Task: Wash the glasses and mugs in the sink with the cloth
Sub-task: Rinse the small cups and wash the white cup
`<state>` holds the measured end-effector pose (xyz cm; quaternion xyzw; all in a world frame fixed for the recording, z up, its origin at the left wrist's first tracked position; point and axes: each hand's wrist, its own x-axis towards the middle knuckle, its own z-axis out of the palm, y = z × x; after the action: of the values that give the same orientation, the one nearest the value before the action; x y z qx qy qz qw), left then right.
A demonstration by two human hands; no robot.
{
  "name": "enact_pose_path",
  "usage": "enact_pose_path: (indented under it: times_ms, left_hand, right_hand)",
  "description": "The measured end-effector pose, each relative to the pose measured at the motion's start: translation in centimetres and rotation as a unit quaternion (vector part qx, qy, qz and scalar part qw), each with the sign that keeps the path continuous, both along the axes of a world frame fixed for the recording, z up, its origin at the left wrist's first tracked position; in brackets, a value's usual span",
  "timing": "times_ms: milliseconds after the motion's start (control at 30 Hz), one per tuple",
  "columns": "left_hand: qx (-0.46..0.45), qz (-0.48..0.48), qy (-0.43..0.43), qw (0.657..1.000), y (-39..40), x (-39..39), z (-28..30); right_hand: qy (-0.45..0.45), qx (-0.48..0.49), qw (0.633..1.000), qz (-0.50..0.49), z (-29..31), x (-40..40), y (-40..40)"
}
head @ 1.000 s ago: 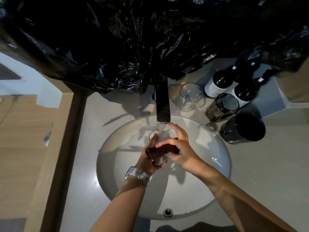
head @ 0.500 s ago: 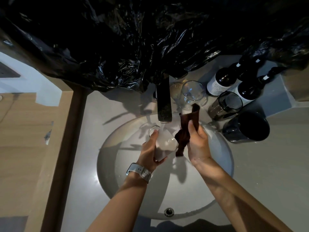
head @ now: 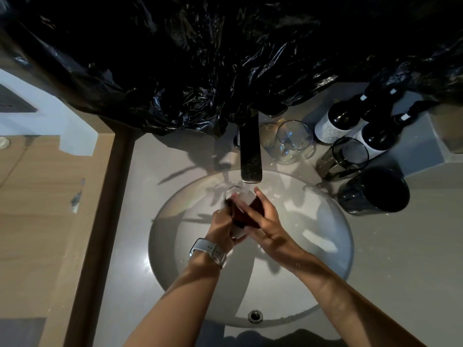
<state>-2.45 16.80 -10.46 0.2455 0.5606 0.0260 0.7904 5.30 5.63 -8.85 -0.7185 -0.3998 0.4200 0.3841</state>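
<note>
Scrubbing clear glass (head: 234,196) under tap (head: 250,156): left hand (head: 221,227) grips it, right hand (head: 265,221) presses cloth (head: 244,214) with straight fingers; next: rinse, set on worktop (head: 400,246).

Four glasses (head: 294,136) (head: 350,154) (head: 375,191) (head: 234,194), two bottles (head: 335,123) (head: 375,139), one cloth (head: 244,214).

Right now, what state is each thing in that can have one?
Dark metal tap: running.
Clear glass tumbler: gripped by left hand, under the stream.
Dark brown cloth: pressed on it by right hand.
Clear stemless glass: upright on counter.
Black mug: upright on counter.
</note>
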Motion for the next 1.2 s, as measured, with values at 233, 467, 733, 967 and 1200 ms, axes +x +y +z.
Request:
enact_pose_path:
  times_ms: [233, 467, 733, 967, 1200]
  left_hand:
    - [-0.025, 0.011, -0.035, 0.999, -0.3, -0.4, 0.5]
    - [-0.071, -0.009, -0.081, 0.994, 1.1, -0.6, 0.0]
    - [-0.04, -0.145, -0.078, 0.986, 1.7, -0.3, 1.3]
    - [0.031, -0.141, -0.125, 0.982, 1.4, 0.1, 1.7]
    - [0.146, -0.159, -0.069, 0.974, 1.9, 0.2, 2.2]
  right_hand:
    - [0.099, 0.056, 0.959, -0.259, 0.1, 0.8, 0.9]
    - [-0.099, -0.027, 0.983, -0.155, 0.0, 2.9, 0.7]
    - [0.163, -0.05, 0.985, 0.011, 2.1, 4.1, 2.2]
    - [0.204, -0.099, 0.973, 0.043, 1.8, 5.5, 2.7]
    - [0.366, -0.086, 0.922, -0.091, 1.9, 5.6, 4.0]
